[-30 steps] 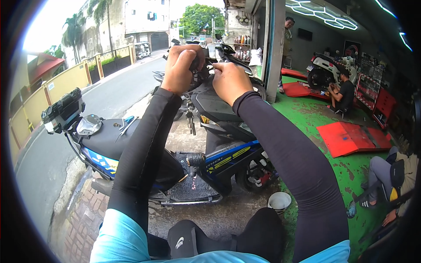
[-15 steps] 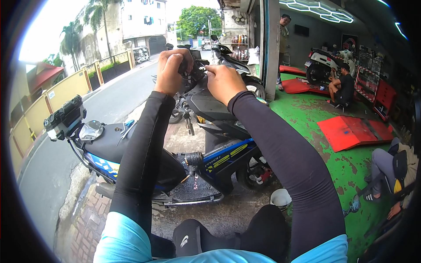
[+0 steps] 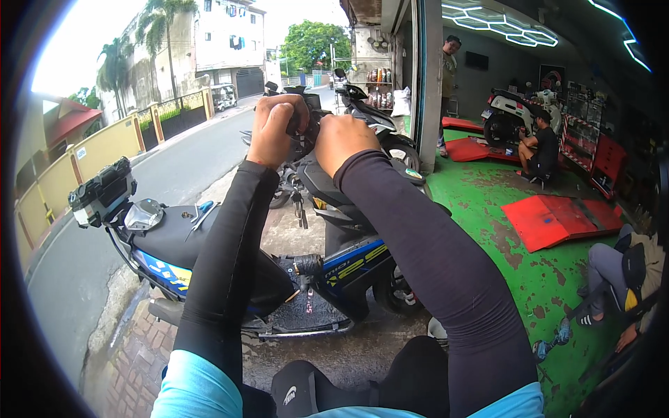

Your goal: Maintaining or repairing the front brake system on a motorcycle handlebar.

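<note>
My left hand (image 3: 277,129) is raised at the handlebar end of a blue and black scooter (image 3: 345,275). Its fingers wrap round a black part (image 3: 304,145), whose exact kind I cannot make out. Close against that part's right side is my right hand (image 3: 345,143), closed, its back toward me. Whatever its fingertips hold is hidden behind the knuckles. On the scooter's seat (image 3: 167,233) lie a blue-handled tool (image 3: 203,211) and a small dark piece (image 3: 187,215). A clear, shiny moulded piece (image 3: 144,214) rests behind them.
A second scooter (image 3: 369,115) stands just beyond my hands. Red ramps (image 3: 561,219) lie on the green floor (image 3: 481,202) at right. One person (image 3: 540,148) crouches by a white scooter (image 3: 512,115), another stands at the doorway, and someone sits at far right. A white bucket (image 3: 437,331) is half hidden by my right arm.
My right hand has rolled over, hiding the index finger and the shiny bit it was touching. My left hand keeps its hold. The view has shifted slightly.
</note>
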